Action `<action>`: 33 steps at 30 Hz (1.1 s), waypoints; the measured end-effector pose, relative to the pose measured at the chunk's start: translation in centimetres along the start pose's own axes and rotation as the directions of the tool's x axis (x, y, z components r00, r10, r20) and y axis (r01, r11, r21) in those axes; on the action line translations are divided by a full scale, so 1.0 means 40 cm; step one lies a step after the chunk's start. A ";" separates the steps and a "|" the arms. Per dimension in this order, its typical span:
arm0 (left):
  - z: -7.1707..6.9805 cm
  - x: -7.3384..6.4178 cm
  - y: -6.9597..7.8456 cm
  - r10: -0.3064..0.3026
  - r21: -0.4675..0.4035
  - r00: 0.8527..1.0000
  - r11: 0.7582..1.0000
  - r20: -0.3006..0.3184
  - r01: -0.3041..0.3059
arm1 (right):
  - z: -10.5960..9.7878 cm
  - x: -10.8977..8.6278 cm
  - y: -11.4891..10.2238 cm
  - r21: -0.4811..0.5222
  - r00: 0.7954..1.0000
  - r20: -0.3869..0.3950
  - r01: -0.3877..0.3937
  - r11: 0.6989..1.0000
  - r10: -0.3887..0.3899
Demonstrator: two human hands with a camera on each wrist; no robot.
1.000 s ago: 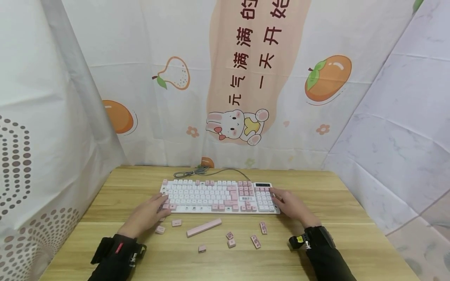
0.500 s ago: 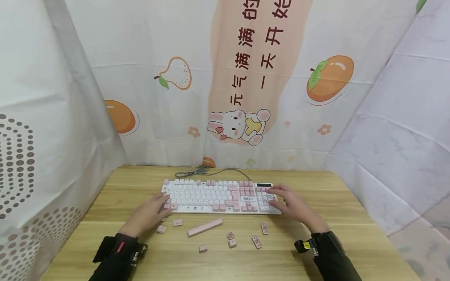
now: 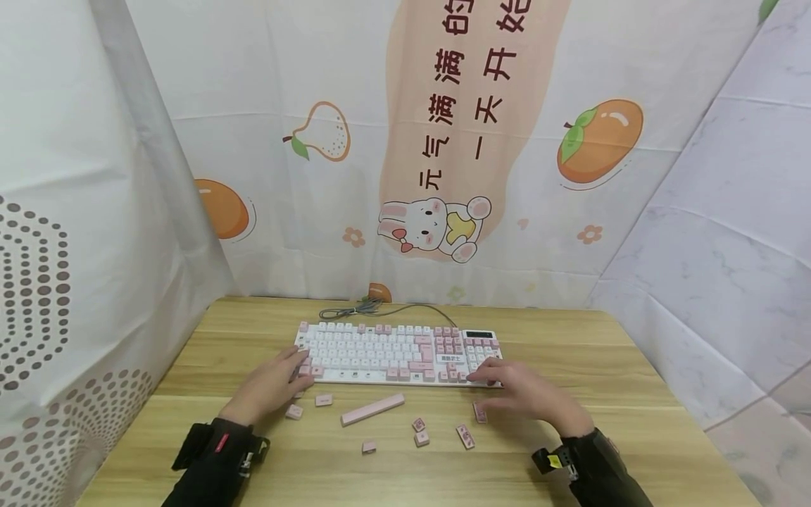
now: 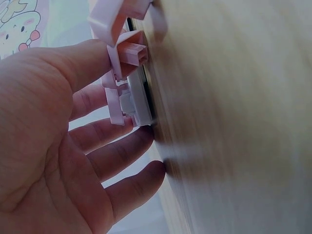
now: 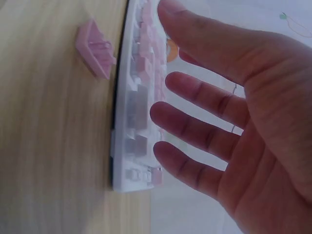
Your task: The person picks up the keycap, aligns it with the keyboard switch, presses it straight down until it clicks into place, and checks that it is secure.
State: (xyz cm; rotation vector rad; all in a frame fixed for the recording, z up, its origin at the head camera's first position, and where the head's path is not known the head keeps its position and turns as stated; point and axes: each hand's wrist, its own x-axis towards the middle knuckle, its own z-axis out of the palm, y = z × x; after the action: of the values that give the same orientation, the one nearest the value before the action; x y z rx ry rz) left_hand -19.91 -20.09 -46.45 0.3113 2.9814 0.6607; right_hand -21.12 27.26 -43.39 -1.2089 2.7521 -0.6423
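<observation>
A white and pink keyboard lies flat on the wooden table. My left hand rests at its left end, thumb by the front corner pink keys. In the left wrist view the fingers of that left hand reach loosely along the keyboard's end, fingertips low by the tabletop. My right hand is over the number pad's front edge, slightly blurred, its thumb near a loose upturned pink keycap. Seen in the right wrist view, the right hand has extended, spread fingers with nothing between them; the keycap lies beside the keyboard.
A long pink spacebar and several loose pink keycaps lie in front of the keyboard. Its grey cable is bundled behind it. Printed curtains hang at the table's back and sides.
My right hand has come from the number pad's upper right side toward its front edge, over the table by the loose keycap. My left hand stays at the keyboard's left end.
</observation>
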 end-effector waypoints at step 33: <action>0.002 -0.003 0.001 0.010 0.009 1.000 1.000 -0.019 -0.009 | 0.034 0.005 -0.017 -0.005 0.969 0.208 -0.133 0.991 0.131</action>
State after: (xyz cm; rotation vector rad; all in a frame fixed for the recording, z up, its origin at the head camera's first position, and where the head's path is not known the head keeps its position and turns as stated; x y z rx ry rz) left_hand -19.80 -20.05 -46.50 0.3217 3.0041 0.6551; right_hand -20.50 26.23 -44.35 -1.0156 2.6244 -0.4842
